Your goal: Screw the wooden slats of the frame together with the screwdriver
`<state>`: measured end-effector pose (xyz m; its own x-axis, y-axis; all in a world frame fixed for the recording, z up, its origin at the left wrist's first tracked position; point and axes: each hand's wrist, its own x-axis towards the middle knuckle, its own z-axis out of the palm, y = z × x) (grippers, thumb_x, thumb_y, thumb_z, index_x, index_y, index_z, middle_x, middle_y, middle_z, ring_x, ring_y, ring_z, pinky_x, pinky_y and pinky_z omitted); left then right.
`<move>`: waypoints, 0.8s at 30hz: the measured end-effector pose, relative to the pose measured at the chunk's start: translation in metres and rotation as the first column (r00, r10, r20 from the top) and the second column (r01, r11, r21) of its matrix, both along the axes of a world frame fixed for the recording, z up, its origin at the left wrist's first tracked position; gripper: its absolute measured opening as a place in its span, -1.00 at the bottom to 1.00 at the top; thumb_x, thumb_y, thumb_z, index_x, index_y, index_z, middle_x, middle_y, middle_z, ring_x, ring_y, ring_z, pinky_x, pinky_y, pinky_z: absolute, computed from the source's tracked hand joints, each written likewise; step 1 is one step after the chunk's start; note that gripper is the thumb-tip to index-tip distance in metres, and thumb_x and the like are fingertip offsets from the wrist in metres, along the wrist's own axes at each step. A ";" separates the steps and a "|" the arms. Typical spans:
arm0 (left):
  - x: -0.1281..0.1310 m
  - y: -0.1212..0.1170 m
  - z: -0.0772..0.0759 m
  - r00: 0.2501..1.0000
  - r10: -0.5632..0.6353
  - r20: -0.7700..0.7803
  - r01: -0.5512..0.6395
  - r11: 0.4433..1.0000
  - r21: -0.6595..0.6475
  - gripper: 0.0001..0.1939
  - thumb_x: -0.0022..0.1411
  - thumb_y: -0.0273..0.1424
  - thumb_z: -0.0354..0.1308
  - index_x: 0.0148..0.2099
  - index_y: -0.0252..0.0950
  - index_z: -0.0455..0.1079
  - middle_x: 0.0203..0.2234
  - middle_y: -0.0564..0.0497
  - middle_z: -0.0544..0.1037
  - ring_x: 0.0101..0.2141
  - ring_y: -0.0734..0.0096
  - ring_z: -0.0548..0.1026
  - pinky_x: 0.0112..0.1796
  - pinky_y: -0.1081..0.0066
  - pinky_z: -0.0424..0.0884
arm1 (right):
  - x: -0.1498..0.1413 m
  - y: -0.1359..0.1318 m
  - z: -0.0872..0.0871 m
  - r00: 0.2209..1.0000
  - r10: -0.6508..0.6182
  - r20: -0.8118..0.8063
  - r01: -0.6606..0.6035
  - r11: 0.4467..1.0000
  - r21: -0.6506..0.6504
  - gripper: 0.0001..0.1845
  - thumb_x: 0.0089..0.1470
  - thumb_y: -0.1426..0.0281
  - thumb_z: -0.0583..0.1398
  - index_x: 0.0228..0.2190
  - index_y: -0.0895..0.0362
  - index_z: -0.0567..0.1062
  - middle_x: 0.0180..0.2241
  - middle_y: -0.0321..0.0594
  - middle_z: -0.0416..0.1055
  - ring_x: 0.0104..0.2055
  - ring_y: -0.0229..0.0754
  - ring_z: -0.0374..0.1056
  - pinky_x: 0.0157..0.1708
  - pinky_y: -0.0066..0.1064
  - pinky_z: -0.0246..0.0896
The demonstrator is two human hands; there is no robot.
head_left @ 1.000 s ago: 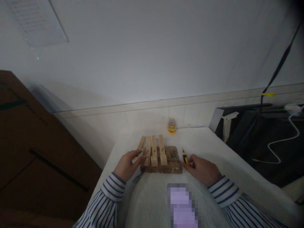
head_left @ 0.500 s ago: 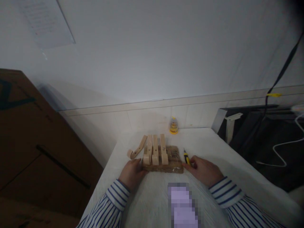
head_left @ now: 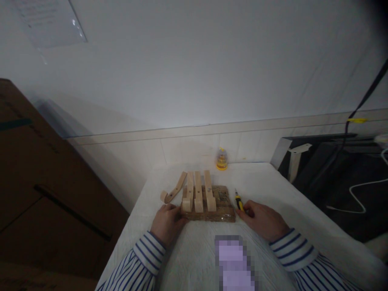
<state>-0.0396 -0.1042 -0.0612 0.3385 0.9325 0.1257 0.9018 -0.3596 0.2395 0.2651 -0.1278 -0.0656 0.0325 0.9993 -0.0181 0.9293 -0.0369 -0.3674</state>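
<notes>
A flat brown cardboard piece (head_left: 224, 205), with shiny tape along its front edge, lies on the white table. Three pale wooden hooks (head_left: 198, 194) rest side by side on it, and another wooden hook (head_left: 175, 192) leans off at the left. My left hand (head_left: 166, 222) is closed at the cardboard's left front corner, thumb along the front edge; part of its fingers is hidden. At the right, my right hand (head_left: 263, 218) has its fingers closed on the handle end of a yellow-and-black screwdriver (head_left: 239, 202), its tip pointing away from me.
A clear yellow-based container (head_left: 222, 160) stands at the table's back edge by the wall. A large cardboard box (head_left: 54, 194) is to the left. Dark panels (head_left: 327, 178) and a white cable (head_left: 360, 186) are to the right. A blurred purple patch (head_left: 235, 262) covers the front.
My right hand has shifted slightly right, off the cardboard's right edge, staying at the screwdriver handle. My left hand remains at the cardboard corner. The camera view has turned a little.
</notes>
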 end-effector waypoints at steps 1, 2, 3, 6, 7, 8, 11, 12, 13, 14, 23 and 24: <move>0.000 0.000 0.000 1.000 -0.001 -0.002 0.001 1.000 0.001 -0.75 0.08 -0.24 0.12 -0.25 -0.27 0.47 -0.35 -0.09 0.49 -0.27 0.23 0.43 -0.20 0.30 0.33 | 0.000 0.000 -0.001 1.000 0.002 0.001 -0.002 1.000 0.004 -0.61 0.04 0.08 -0.02 -0.47 0.10 0.40 -0.47 -0.19 0.45 -0.43 -0.14 0.35 -0.51 -0.39 0.05; 0.000 0.000 0.000 1.000 0.000 -0.003 0.000 1.000 -0.001 -0.75 0.08 -0.25 0.12 -0.25 -0.27 0.47 -0.35 -0.09 0.50 -0.28 0.24 0.44 -0.20 0.31 0.33 | 0.000 0.000 -0.001 1.000 0.005 0.002 -0.005 1.000 0.010 -0.61 0.04 0.08 -0.01 -0.47 0.10 0.41 -0.47 -0.19 0.45 -0.43 -0.14 0.36 -0.51 -0.39 0.05; 0.001 -0.001 0.000 1.000 0.003 -0.001 -0.003 1.000 -0.001 -0.76 0.08 -0.25 0.11 -0.26 -0.27 0.47 -0.35 -0.09 0.50 -0.28 0.24 0.44 -0.21 0.31 0.34 | 0.000 0.001 -0.001 1.000 0.008 0.001 -0.008 1.000 0.013 -0.61 0.04 0.08 -0.01 -0.46 0.10 0.41 -0.48 -0.19 0.45 -0.44 -0.14 0.36 -0.51 -0.39 0.05; 0.002 -0.002 0.003 1.000 0.002 0.014 -0.002 1.000 0.003 -0.75 0.09 -0.24 0.10 -0.26 -0.27 0.47 -0.34 -0.09 0.50 -0.28 0.24 0.44 -0.21 0.31 0.34 | 0.000 0.001 -0.001 1.000 0.004 0.012 -0.004 1.000 0.005 -0.60 0.04 0.08 -0.01 -0.46 0.10 0.43 -0.48 -0.18 0.46 -0.44 -0.13 0.37 -0.52 -0.38 0.05; 0.001 -0.003 0.005 1.000 -0.003 0.021 0.003 1.000 0.001 -0.74 0.08 -0.23 0.11 -0.25 -0.26 0.47 -0.33 -0.09 0.51 -0.27 0.24 0.44 -0.20 0.30 0.34 | 0.000 0.000 0.000 1.000 0.000 0.022 0.000 1.000 0.000 -0.60 0.05 0.09 -0.02 -0.46 0.10 0.43 -0.48 -0.17 0.47 -0.43 -0.12 0.37 -0.52 -0.37 0.05; 0.001 -0.003 0.006 1.000 -0.007 0.028 0.007 1.000 -0.001 -0.73 0.08 -0.22 0.11 -0.24 -0.26 0.47 -0.32 -0.09 0.51 -0.26 0.23 0.45 -0.19 0.30 0.35 | -0.001 0.000 0.000 0.999 -0.005 0.034 0.005 1.000 -0.003 -0.60 0.05 0.09 -0.02 -0.46 0.10 0.44 -0.48 -0.16 0.47 -0.42 -0.11 0.38 -0.51 -0.37 0.06; -0.005 -0.005 0.011 0.999 0.003 0.051 -0.003 1.000 -0.003 -0.67 0.05 -0.20 0.13 -0.17 -0.25 0.46 -0.26 -0.11 0.52 -0.22 0.19 0.45 -0.16 0.28 0.35 | -0.002 -0.001 0.002 0.997 -0.011 0.074 0.011 1.000 0.006 -0.62 0.06 0.13 -0.03 -0.44 0.09 0.47 -0.46 -0.14 0.49 -0.38 -0.07 0.41 -0.48 -0.34 0.08; -0.007 -0.005 0.013 0.998 0.011 0.056 -0.011 1.000 0.003 -0.65 0.04 -0.20 0.14 -0.15 -0.26 0.45 -0.24 -0.12 0.52 -0.20 0.17 0.45 -0.15 0.27 0.35 | -0.003 -0.001 0.002 0.996 -0.017 0.086 0.017 1.000 0.003 -0.63 0.06 0.15 -0.02 -0.44 0.08 0.48 -0.46 -0.14 0.49 -0.37 -0.06 0.41 -0.47 -0.34 0.08; -0.010 -0.006 0.015 0.998 0.015 0.061 -0.016 1.000 0.011 -0.62 0.03 -0.19 0.15 -0.13 -0.26 0.44 -0.22 -0.12 0.52 -0.20 0.17 0.45 -0.15 0.26 0.36 | -0.003 -0.001 0.002 0.995 -0.024 0.095 0.024 1.000 -0.001 -0.63 0.06 0.16 -0.02 -0.44 0.08 0.48 -0.46 -0.14 0.50 -0.36 -0.05 0.42 -0.47 -0.33 0.09; -0.013 -0.006 0.017 0.998 0.014 0.066 -0.015 1.000 0.019 -0.60 0.02 -0.18 0.15 -0.11 -0.27 0.43 -0.21 -0.12 0.51 -0.20 0.17 0.45 -0.16 0.26 0.36 | -0.003 0.000 0.003 0.994 -0.030 0.101 0.031 0.999 -0.009 -0.64 0.05 0.17 -0.01 -0.45 0.07 0.49 -0.45 -0.13 0.50 -0.35 -0.04 0.42 -0.46 -0.32 0.10; -0.015 0.002 0.062 0.988 -0.035 0.150 0.019 0.994 0.110 -0.61 0.12 -0.24 0.07 -0.05 -0.34 0.39 -0.19 -0.13 0.50 -0.21 0.25 0.45 -0.18 0.30 0.38 | -0.007 -0.003 0.012 0.988 -0.048 0.145 0.059 0.995 -0.078 -0.64 0.04 0.18 -0.02 -0.45 0.07 0.50 -0.43 -0.11 0.51 -0.32 0.00 0.43 -0.43 -0.28 0.15; -0.013 0.004 0.067 0.988 -0.042 0.151 0.025 0.993 0.115 -0.60 0.13 -0.23 0.06 -0.05 -0.35 0.39 -0.20 -0.13 0.50 -0.21 0.24 0.45 -0.17 0.29 0.38 | -0.008 -0.004 0.012 0.985 -0.046 0.166 0.060 0.995 -0.081 -0.64 0.03 0.19 -0.02 -0.47 0.07 0.50 -0.44 -0.10 0.50 -0.33 0.01 0.43 -0.45 -0.28 0.14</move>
